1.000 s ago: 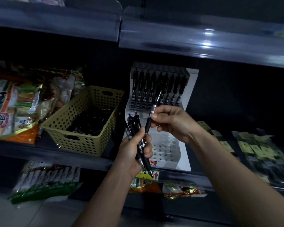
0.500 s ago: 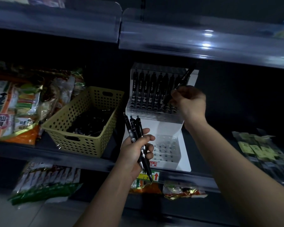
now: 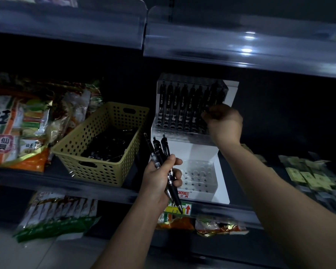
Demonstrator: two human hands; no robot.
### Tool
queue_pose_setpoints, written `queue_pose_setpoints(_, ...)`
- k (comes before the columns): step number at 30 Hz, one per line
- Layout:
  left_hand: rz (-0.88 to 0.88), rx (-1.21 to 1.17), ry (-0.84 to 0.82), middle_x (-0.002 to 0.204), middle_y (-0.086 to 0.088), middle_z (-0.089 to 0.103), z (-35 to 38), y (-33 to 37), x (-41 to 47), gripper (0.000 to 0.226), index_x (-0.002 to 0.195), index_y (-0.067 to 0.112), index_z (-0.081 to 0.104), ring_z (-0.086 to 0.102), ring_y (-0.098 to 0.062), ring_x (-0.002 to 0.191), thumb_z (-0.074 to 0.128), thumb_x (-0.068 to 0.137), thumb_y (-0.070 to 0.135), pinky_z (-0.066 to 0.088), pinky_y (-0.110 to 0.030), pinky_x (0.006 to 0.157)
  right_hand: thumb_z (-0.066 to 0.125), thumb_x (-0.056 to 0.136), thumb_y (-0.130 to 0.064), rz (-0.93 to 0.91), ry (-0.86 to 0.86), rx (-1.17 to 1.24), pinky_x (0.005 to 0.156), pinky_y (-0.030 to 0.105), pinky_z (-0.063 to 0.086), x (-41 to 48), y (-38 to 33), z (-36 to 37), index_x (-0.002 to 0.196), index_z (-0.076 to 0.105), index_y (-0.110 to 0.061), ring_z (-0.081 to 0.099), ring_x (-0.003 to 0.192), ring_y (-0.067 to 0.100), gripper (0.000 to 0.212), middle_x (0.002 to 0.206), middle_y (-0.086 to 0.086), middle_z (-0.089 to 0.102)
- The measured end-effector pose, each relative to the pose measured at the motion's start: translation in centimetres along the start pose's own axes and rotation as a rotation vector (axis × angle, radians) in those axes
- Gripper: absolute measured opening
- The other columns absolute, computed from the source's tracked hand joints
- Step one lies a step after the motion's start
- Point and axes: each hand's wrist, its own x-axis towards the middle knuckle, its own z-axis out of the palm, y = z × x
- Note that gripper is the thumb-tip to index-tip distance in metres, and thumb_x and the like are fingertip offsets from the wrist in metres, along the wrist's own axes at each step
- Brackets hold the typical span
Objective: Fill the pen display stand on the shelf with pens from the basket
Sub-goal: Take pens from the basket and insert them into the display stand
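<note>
Left hand: your left hand (image 3: pixel 161 177) is curled into a fist around a bundle of black pens (image 3: pixel 164 164), held in front of the lower tier of the stand; three clicker ends fan out above your thumb and the tips point down past the shelf edge.
Right hand: your right hand (image 3: pixel 224 121) is up at the right end of the upper tier, fingers (image 3: pixel 211 113) bunched together at the last pens in the row. It is too dark there for you to tell whether they pinch a pen or only rest against one.
Pen display stand: the white pen display stand (image 3: pixel 224 183) sits on the shelf (image 3: pixel 47 181) just to the right of the basket. Its upper tier holds a row of black pens standing upright (image 3: pixel 182 105); its lower clear block of holes (image 3: pixel 198 175) has no pens in it.
Basket: the yellow perforated basket (image 3: pixel 97 152) stands on the same shelf, touching or nearly touching the stand's left side, with a dark heap of loose pens (image 3: pixel 109 146) in its bottom.
Surroundings: snack bags (image 3: pixel 17 129) lie to the left of the basket, flat packets (image 3: pixel 310 175) to the right of the stand, and more packets (image 3: pixel 56 216) on the shelf below.
</note>
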Motion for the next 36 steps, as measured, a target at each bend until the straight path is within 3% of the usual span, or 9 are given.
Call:
queue_pose_setpoints(9,0.011,-0.017,0.007,0.073,-0.005,0.059,0.1,0.2,-0.1,0.01,0.085,0.005,0.052,0.047,-0.012,0.048,0.055,0.093,0.009,0.037,-0.021,0.038,0.072,0.083,-0.03,0.046,-0.075,-0.236,0.077,0.028,0.051,-0.3,-0.6,-0.5,0.101,0.073,-0.02,0.066,0.095,0.023,0.02,0.103,0.003,0.072)
queue_pose_setpoints(22,0.034,0.009,0.003,0.069,-0.001,0.055,-0.1,0.2,-0.1,0.012,0.082,0.01,0.054,0.047,-0.012,0.048,0.059,0.092,0.013,0.038,-0.023,0.039,0.067,0.085,-0.021,-0.035,-0.142,-0.461,0.075,0.033,0.056,0.2,-1.2,-0.3,0.09,0.073,-0.006,0.066,0.088,0.027,0.016,0.095,0.011,0.072)
queue_pose_setpoints(32,0.037,0.036,-0.001,0.07,-0.001,0.06,0.0,0.4,-0.4,0.011,0.088,0.009,0.057,0.05,-0.013,0.049,0.061,0.09,0.018,0.041,-0.023,0.041,0.07,0.084,-0.035,-0.001,-0.142,-0.392,0.074,0.033,0.054,-0.3,-0.9,-0.5,0.09,0.073,-0.01,0.066,0.087,0.025,0.026,0.093,0.008,0.072)
queue_pose_setpoints(35,0.057,0.034,-0.018,0.068,-0.002,0.062,0.3,0.5,-0.7,0.009,0.093,0.009,0.058,0.049,-0.013,0.047,0.06,0.091,0.018,0.04,-0.023,0.041,0.066,0.087,-0.042,-0.161,-0.009,-0.313,0.061,0.028,0.048,-2.0,-1.3,-0.6,0.088,0.073,-0.013,0.065,0.074,0.021,0.03,0.083,0.004,0.071)
queue_pose_setpoints(36,0.065,0.035,-0.022,0.068,-0.002,0.063,0.4,0.6,-0.8,0.009,0.095,0.009,0.058,0.049,-0.013,0.047,0.059,0.091,0.017,0.04,-0.024,0.041,0.064,0.088,-0.042,-0.197,-0.036,-0.224,0.058,0.027,0.046,-2.9,-1.6,-0.7,0.086,0.073,-0.014,0.063,0.068,0.016,0.029,0.076,-0.001,0.07)
